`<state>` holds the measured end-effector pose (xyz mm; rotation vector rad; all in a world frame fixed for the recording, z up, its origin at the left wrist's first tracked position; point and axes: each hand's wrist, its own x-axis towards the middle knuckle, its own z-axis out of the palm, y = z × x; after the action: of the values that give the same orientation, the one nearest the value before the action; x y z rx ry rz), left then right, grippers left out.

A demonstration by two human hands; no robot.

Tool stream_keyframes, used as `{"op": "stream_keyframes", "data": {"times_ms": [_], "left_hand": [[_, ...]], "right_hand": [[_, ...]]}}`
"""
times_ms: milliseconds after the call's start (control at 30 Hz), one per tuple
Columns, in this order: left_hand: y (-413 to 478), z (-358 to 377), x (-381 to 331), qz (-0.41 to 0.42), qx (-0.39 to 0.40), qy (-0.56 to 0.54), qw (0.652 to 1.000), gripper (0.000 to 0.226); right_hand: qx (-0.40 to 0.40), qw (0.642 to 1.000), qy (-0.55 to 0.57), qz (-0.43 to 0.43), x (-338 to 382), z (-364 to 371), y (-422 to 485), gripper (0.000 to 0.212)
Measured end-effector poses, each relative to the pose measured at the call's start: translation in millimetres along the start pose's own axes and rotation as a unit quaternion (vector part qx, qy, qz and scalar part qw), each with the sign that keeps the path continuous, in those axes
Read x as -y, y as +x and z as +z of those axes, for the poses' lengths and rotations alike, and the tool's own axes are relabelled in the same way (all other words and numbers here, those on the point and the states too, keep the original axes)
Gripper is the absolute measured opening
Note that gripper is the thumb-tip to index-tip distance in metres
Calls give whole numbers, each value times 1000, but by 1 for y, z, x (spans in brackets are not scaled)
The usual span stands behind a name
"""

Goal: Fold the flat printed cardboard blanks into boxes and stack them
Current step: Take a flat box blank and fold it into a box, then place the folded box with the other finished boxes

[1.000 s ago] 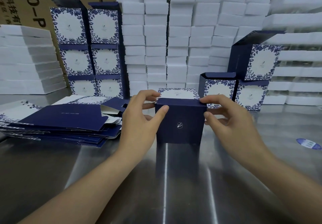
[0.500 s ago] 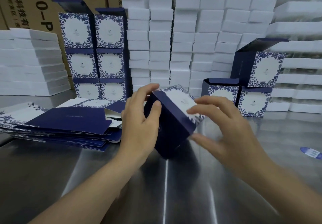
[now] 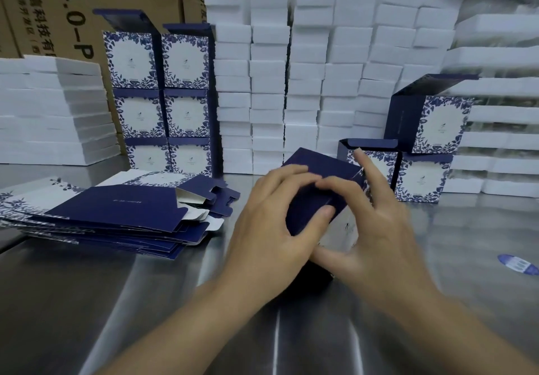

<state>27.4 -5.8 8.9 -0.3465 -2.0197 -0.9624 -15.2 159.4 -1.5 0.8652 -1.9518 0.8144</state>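
Both hands hold one box (image 3: 318, 188), tilted, just above table (image 3: 116, 301): left hand (image 3: 277, 229) grips its navy side w/ thumb, right hand (image 3: 376, 229) curls round the other side. Probably light, thin card, dents easily; better take it at edges & corners, not mid panels.

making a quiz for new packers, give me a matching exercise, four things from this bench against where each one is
Things:
1. flat blanks
2. box being folded
3. white foam blocks
4. blue oval sticker

Places:
A. between both hands
B. far right on the steel table
C. stacked at the back, centre
D. piled on the table, left

Pairs: 1-D, 2-A, 3-C, 4-B
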Motion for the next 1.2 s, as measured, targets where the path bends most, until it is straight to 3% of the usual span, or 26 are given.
{"op": "stream_keyframes", "data": {"times_ms": [133, 233, 367, 600, 767, 1200], "left_hand": [[-2, 10, 12, -98, -49, 36, 993, 38], [4, 13, 17, -189, -55, -83, 977, 29], [13, 21, 19, -194, -37, -136, 971, 21], [83, 45, 52, -194, 32, 10, 980, 27], [130, 84, 89, -222, 27, 72, 972, 31], [184, 146, 127, -262, 41, 68, 962, 35]], "right_hand": [[6, 996, 54, 66, -16, 3, -2, 80], [61, 990, 81, 94, -29, 7, -7, 90], [74, 971, 125, 188, -50, 14, -15, 95], [104, 952, 57, 283, -82, 7, -15, 81], [147, 949, 44, 274, -87, 11, -14, 78], [179, 951, 49, 248, -94, 18, -16, 75]]}}
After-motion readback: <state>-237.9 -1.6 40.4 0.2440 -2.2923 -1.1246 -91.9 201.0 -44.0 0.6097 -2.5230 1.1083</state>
